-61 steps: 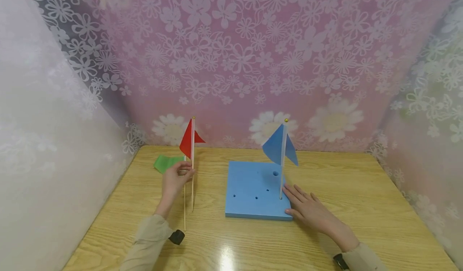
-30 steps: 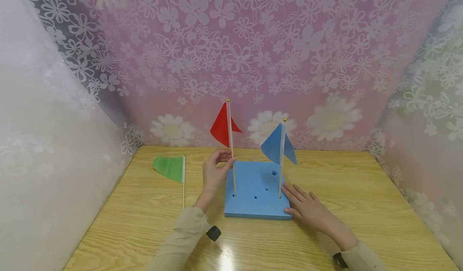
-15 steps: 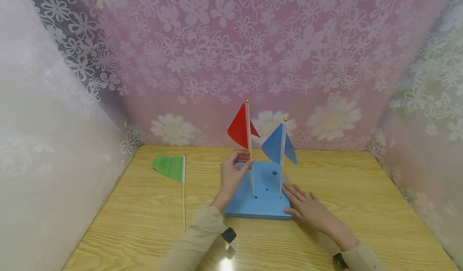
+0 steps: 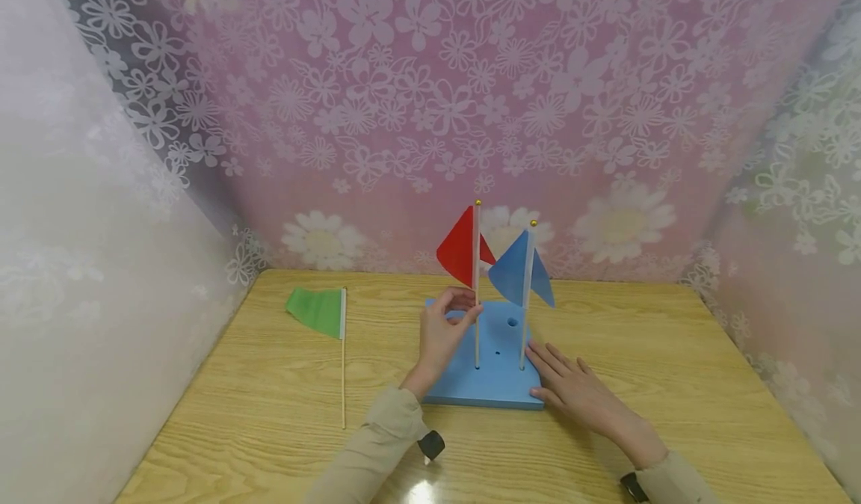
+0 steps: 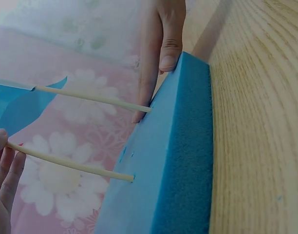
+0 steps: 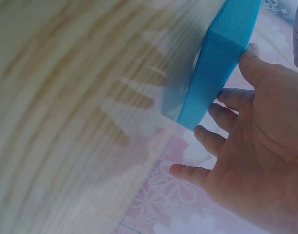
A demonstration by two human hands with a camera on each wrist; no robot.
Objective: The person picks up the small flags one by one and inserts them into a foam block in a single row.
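Green flag [image 4: 316, 312] on wooden table [image 4: 673, 369]

Right hand [image 6: 256, 146] open against blue foam block [image 6: 227, 53].

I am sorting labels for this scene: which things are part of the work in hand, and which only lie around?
In use: red flag, left hand, blue foam block, right hand.
Lying about: green flag, blue flag, table.

Staged booth: floral backdrop [image 4: 430, 100], wooden table [image 4: 605, 444].
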